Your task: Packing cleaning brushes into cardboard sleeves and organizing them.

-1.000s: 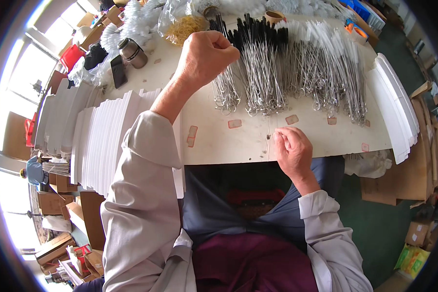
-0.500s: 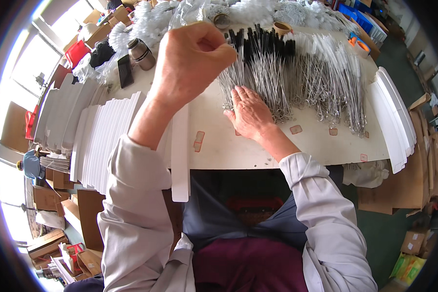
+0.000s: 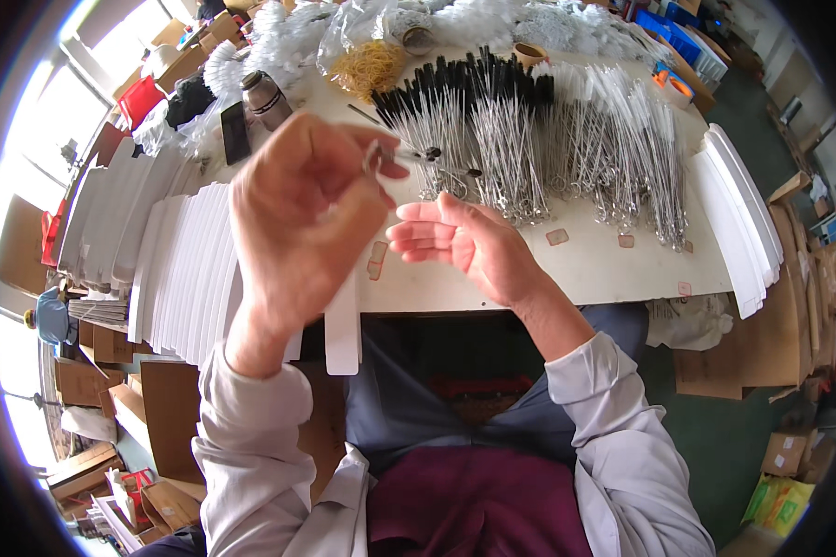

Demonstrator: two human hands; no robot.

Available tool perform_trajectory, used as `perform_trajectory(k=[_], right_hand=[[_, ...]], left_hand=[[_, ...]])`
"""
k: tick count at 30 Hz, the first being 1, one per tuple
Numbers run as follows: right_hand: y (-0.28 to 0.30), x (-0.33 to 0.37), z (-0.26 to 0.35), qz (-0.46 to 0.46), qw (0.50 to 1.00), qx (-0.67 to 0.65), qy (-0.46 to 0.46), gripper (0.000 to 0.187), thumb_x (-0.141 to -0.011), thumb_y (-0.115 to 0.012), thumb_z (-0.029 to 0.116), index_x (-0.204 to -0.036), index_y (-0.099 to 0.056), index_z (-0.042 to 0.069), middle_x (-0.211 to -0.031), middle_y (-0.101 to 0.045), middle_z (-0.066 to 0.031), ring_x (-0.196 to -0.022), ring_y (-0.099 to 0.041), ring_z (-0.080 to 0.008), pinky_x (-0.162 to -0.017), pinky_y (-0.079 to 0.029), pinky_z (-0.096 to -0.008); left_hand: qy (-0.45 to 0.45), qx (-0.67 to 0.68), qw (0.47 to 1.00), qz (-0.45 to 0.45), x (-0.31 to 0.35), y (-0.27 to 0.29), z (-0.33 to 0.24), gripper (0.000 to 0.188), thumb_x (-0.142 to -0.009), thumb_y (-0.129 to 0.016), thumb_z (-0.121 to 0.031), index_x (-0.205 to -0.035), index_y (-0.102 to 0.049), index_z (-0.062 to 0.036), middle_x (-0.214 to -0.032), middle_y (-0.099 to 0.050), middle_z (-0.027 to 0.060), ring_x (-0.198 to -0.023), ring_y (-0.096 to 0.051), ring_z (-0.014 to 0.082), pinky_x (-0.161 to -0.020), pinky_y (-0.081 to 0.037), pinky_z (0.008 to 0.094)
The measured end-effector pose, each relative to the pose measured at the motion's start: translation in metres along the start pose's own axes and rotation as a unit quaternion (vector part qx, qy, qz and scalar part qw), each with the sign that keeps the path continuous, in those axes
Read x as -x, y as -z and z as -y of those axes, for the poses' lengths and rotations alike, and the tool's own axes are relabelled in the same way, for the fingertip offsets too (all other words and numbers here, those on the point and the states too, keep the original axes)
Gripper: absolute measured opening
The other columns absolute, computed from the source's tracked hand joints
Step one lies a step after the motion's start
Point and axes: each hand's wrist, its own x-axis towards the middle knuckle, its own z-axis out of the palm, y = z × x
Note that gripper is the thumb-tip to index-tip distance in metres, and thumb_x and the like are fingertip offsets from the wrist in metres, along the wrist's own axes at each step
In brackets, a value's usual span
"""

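Note:
Raised over the table, my left hand (image 3: pixel 297 223) is slightly smeared by motion. Its fingers are closed on a few thin wire brushes (image 3: pixel 441 165), whose small dark ends stick out to the right. My right hand (image 3: pixel 478 246) is beside it, fingers stretched out and palm turned toward the left hand, holding nothing. Just beyond lie bundles of wire brushes with black bristles (image 3: pixel 506 121), their looped metal ends toward me. Brushes with white bristles (image 3: pixel 622 148) spread out to their right.
White folded card strips (image 3: pixel 181 269) stack at the left, and more white strips (image 3: pixel 738 218) at the right edge. Farther back are yellow rubber bands (image 3: pixel 367 70), a metal flask (image 3: pixel 265 100), a black phone (image 3: pixel 235 133), tape rolls (image 3: pixel 529 54) and bagged white brushes (image 3: pixel 474 23).
My left hand has come down and nearer, now showing brushes in its grip. The right hand has lifted off the brush bundle and turned its palm leftward. The rubber bands have come into view.

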Motion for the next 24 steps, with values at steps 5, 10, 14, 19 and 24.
perform_trajectory(k=[5, 10, 14, 19, 24], right_hand=[[-0.026, 0.024, 0.020, 0.016, 0.953, -0.303, -0.024, 0.073, -0.110, -0.033, 0.057, -0.137, -0.055, -0.007, -0.122, -0.071, -0.0190, -0.102, -0.071, -0.0264, -0.092, -0.055, -0.0398], [-0.042, 0.041, 0.033, -0.056, 0.942, -0.324, -0.070, 0.061, -0.112, -0.033, 0.048, -0.136, -0.056, -0.004, -0.111, -0.073, -0.0190, -0.098, -0.071, -0.0275, -0.091, -0.056, -0.0418], [-0.033, 0.052, 0.032, -0.085, 0.947, -0.311, 0.012, 0.054, -0.113, -0.035, 0.042, -0.133, -0.056, -0.004, -0.102, -0.073, -0.0159, -0.089, -0.072, -0.0276, -0.082, -0.058, -0.0421], [0.000, 0.066, 0.032, -0.120, 0.921, -0.365, 0.055, 0.048, -0.114, -0.040, 0.039, -0.130, -0.057, -0.002, -0.074, -0.050, 0.0012, -0.062, -0.048, -0.0121, -0.059, -0.043, -0.0300], [0.043, 0.083, 0.029, -0.273, 0.917, -0.278, 0.085, 0.046, -0.113, -0.042, 0.041, -0.123, -0.060, 0.000, -0.066, -0.037, 0.0069, -0.052, -0.029, -0.0055, -0.044, -0.024, -0.0239]], left_hand=[[-0.101, -0.143, 0.984, 0.031, 0.052, -0.018, -0.013, 0.022, -0.070, -0.065, 0.010, -0.086, -0.057, -0.0026, -0.100, -0.074, 0.0150, -0.078, -0.073, 0.0214, -0.071, -0.057, 0.0285], [-0.174, -0.230, 0.953, 0.098, 0.086, -0.030, -0.016, 0.024, -0.066, -0.067, 0.008, -0.084, -0.056, -0.0041, -0.106, -0.074, 0.0164, -0.075, -0.071, 0.0248, -0.065, -0.059, 0.0308], [-0.229, -0.251, 0.934, 0.108, 0.098, -0.046, 0.001, 0.022, -0.064, -0.068, 0.006, -0.081, -0.057, -0.0030, -0.114, -0.071, 0.0230, -0.079, -0.072, 0.0268, -0.064, -0.060, 0.0330], [-0.220, -0.225, 0.944, 0.095, 0.108, -0.074, 0.034, 0.023, -0.064, -0.071, 0.007, -0.082, -0.060, -0.0015, -0.117, -0.068, 0.0244, -0.079, -0.071, 0.0286, -0.064, -0.060, 0.0339], [-0.181, -0.195, 0.952, 0.152, 0.112, -0.111, 0.065, 0.023, -0.071, -0.075, 0.005, -0.088, -0.063, -0.0037, -0.097, -0.068, 0.0118, -0.070, -0.070, 0.0280, -0.059, -0.057, 0.0360]])
